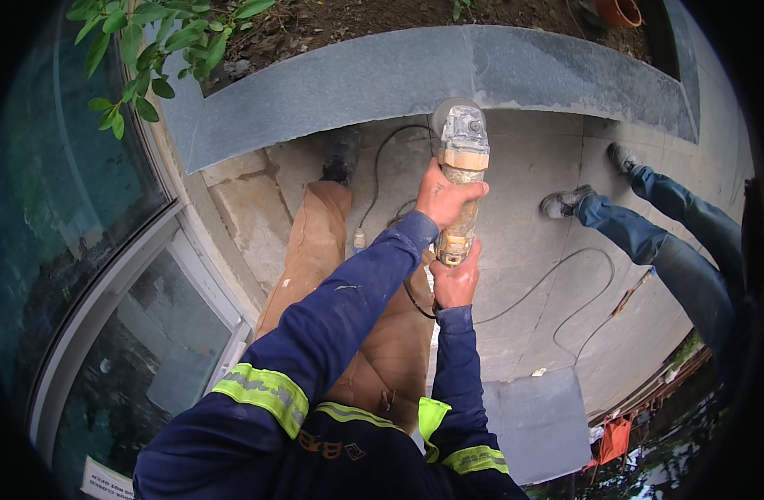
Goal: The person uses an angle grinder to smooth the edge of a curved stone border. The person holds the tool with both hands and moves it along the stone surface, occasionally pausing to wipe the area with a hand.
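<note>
The left hand (438, 198) wraps the forward body of the angle grinder (463, 158), thumb across its top, and is the hand nearer the working head. The tool's long axis runs close to 12–6 o'clock; its grey disc or guard (441, 113), at 12 from the grip, overlaps the near edge of the stone coping (332, 100) in this view, though I cannot tell whether they touch. The right hand (455, 282) is closed around the tail at 6 o'clock.

Left to right: dark, smeared glass (73, 158) at 9 o'clock; glossy oval leaves (140, 62) at 11; creased tan trousers (311, 242) at 8; the grinder's bare-metal head and dust-caked, scuffed barrel; matte, paved floor (523, 250); a thin looping cable (613, 271) at 4; another person's faded denim legs (632, 229) at 3
</note>
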`<state>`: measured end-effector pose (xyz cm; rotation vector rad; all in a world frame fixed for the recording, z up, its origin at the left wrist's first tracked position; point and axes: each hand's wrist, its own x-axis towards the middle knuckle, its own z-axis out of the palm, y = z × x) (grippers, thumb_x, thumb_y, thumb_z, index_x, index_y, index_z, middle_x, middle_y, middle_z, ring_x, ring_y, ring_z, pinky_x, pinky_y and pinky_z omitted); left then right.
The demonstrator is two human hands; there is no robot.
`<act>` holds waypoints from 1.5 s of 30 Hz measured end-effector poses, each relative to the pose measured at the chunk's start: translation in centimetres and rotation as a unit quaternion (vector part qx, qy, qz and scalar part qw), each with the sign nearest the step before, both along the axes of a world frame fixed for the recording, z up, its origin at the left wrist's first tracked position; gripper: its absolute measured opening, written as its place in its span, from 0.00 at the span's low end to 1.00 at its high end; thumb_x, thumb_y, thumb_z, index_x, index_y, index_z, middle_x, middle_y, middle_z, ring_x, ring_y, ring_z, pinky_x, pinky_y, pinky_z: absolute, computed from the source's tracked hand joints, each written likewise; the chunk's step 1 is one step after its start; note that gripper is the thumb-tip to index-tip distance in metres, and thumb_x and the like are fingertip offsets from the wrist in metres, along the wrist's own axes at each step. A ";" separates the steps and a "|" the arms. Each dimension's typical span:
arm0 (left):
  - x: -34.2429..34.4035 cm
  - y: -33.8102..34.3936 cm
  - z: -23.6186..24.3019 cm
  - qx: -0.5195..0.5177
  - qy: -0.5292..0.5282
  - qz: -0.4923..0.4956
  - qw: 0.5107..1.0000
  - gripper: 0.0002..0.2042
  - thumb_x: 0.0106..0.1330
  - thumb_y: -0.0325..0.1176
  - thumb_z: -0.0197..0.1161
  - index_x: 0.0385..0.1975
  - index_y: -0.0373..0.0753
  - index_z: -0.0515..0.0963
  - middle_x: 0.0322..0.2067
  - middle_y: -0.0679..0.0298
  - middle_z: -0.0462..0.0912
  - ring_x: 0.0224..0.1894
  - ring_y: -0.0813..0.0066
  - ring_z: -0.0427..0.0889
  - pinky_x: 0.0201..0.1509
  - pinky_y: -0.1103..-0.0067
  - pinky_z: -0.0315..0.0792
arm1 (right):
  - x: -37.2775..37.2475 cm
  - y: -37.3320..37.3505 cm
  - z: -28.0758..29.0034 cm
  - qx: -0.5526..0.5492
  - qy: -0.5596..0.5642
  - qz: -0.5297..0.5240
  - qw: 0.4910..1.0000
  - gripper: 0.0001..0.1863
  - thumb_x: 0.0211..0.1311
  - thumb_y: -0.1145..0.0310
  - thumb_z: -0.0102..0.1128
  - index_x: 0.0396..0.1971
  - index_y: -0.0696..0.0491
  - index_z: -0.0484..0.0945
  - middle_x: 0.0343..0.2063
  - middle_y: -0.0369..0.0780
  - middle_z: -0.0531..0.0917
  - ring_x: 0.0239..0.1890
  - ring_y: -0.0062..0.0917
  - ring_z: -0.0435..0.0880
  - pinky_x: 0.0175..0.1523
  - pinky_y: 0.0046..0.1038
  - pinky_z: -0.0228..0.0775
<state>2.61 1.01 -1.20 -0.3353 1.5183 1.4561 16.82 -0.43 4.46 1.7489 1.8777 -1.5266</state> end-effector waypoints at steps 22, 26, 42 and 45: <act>0.5 0.3 0.2 -0.007 -0.004 0.002 1.000 0.31 0.47 0.34 0.79 0.49 0.30 0.70 0.41 0.56 0.82 0.42 0.70 0.83 0.48 0.73 0.77 | 0.3 0.5 1.0 -0.007 -0.022 0.003 1.000 0.41 0.46 0.76 0.64 0.65 0.58 0.59 0.41 0.55 0.83 0.45 0.51 0.85 0.50 0.41 0.76; -0.2 0.6 0.3 -0.006 0.001 -0.017 1.000 0.31 0.47 0.34 0.79 0.49 0.30 0.70 0.41 0.56 0.82 0.42 0.69 0.83 0.49 0.72 0.77 | -0.7 0.7 1.3 -0.004 -0.036 -0.004 0.999 0.41 0.46 0.77 0.64 0.64 0.58 0.60 0.41 0.55 0.83 0.45 0.51 0.85 0.51 0.41 0.75; 0.5 1.1 -0.1 0.010 -0.004 -0.016 1.000 0.30 0.47 0.33 0.78 0.48 0.30 0.71 0.41 0.56 0.82 0.42 0.69 0.83 0.49 0.72 0.77 | -0.6 0.8 1.7 -0.005 -0.017 -0.024 1.000 0.42 0.44 0.77 0.64 0.64 0.60 0.59 0.41 0.57 0.83 0.46 0.51 0.85 0.51 0.40 0.75; 0.8 0.6 0.0 -0.017 -0.010 -0.008 1.000 0.31 0.47 0.34 0.79 0.48 0.30 0.71 0.41 0.56 0.82 0.42 0.69 0.83 0.49 0.72 0.77 | 0.0 0.6 1.5 -0.016 -0.030 -0.017 0.999 0.42 0.45 0.77 0.64 0.65 0.60 0.59 0.41 0.57 0.83 0.46 0.50 0.85 0.52 0.40 0.75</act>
